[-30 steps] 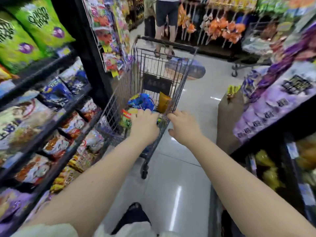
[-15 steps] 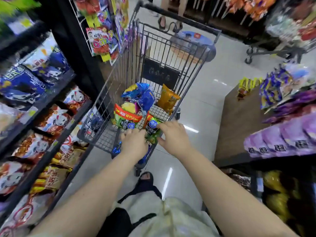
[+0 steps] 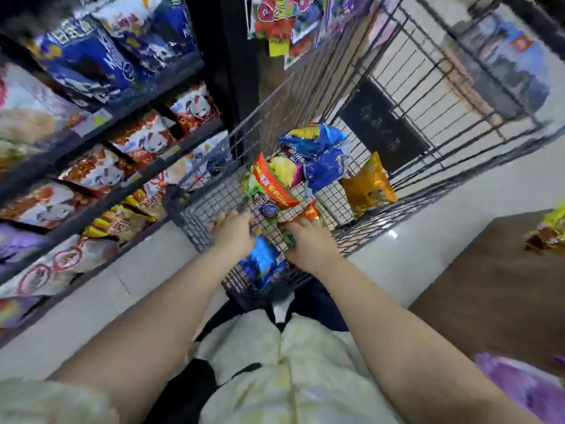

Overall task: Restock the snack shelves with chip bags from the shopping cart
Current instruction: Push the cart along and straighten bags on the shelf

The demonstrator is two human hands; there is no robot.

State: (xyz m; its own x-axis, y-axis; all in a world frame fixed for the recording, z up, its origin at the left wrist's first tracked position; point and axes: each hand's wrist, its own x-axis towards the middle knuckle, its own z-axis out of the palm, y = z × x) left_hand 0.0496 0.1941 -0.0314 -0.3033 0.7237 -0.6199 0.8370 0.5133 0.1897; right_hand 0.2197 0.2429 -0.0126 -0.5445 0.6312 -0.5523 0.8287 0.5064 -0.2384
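Note:
The wire shopping cart (image 3: 406, 96) stands in the aisle right in front of me. Inside lie a green and red chip bag (image 3: 269, 185), crumpled blue bags (image 3: 319, 157), an orange bag (image 3: 368, 186) and a shiny blue bag (image 3: 263, 264) low behind the near mesh. My left hand (image 3: 234, 232) and my right hand (image 3: 310, 244) both curl over the cart's near rim, a hand's width apart. The right fingers lie close to a green bag's edge; whether they touch it I cannot tell. The snack shelves (image 3: 101, 123) run along my left, packed with bags.
A hanging strip of snack packets (image 3: 279, 22) dangles by the black shelf post beyond the cart's left side. A brown wooden display stand (image 3: 489, 289) sits to the right, with purple bags (image 3: 526, 390) at the lower right. Pale tiled floor lies between.
The view has tilted down and drawn closer over the cart, so its contents show from above. Both hands have stayed on the near rim.

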